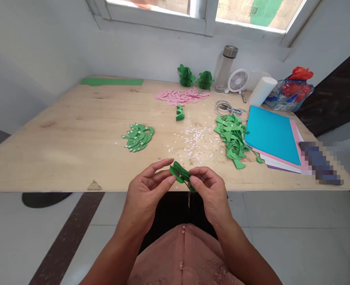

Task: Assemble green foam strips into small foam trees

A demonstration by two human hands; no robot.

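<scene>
At the table's front edge, a small stack of green paper cutouts (181, 172) is held between my two hands. The thumb and fingers of my left hand (147, 188) close lightly on its left end. My right hand (210, 190) pinches the right end between thumb and bent fingers. The layers fan slightly apart, and their lower right part is partly hidden. Beyond my left hand lies a pile of curved green cutouts (138, 137) with small white tabs on them. A smaller green stack (179, 113) lies farther back.
White paper bits (196, 136) litter the table centre. Green scraps (233, 136), tape rolls (223, 107) and coloured sheets (271, 134) lie right. Behind are pink cutouts (181, 96), two green paper figures (186, 76), a bottle (225, 69) and a small fan (237, 80).
</scene>
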